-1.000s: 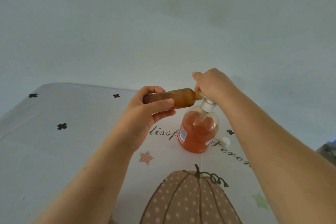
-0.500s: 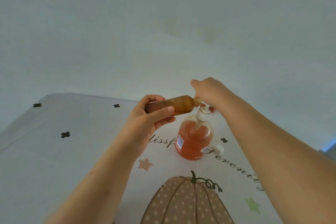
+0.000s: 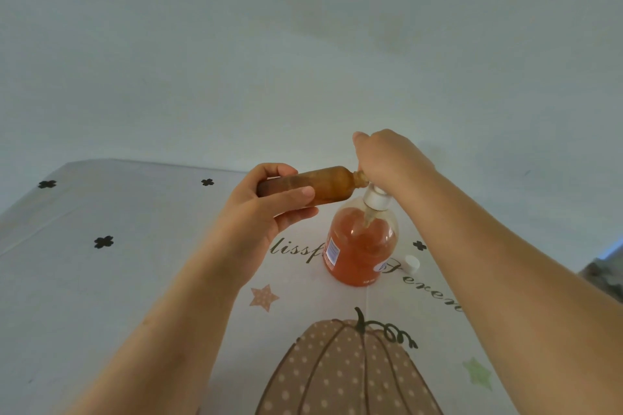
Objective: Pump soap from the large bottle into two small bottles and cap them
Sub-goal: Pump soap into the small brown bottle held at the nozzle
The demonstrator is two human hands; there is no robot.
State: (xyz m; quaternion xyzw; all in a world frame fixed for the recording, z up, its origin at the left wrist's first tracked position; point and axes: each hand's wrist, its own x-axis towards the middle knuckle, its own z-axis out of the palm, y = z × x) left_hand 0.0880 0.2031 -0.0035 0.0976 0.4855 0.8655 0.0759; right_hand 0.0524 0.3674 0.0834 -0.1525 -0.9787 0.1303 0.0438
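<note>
Since half a second ago hardly anything has moved: both hands and both bottles keep their places.

Head view: the left hand (image 3: 269, 209) grips the small bottle (image 3: 323, 184), held sideways with its mouth at the nozzle. The right hand (image 3: 387, 158) is curled over the pump (image 3: 376, 199) of the large bottle (image 3: 360, 246), which stands upright mid-worktop (image 3: 101, 296), well in from the far edge. A white cap (image 3: 412, 263) lies just right of it, beside the right forearm. Bare cloth stretches wide to the left.
</note>
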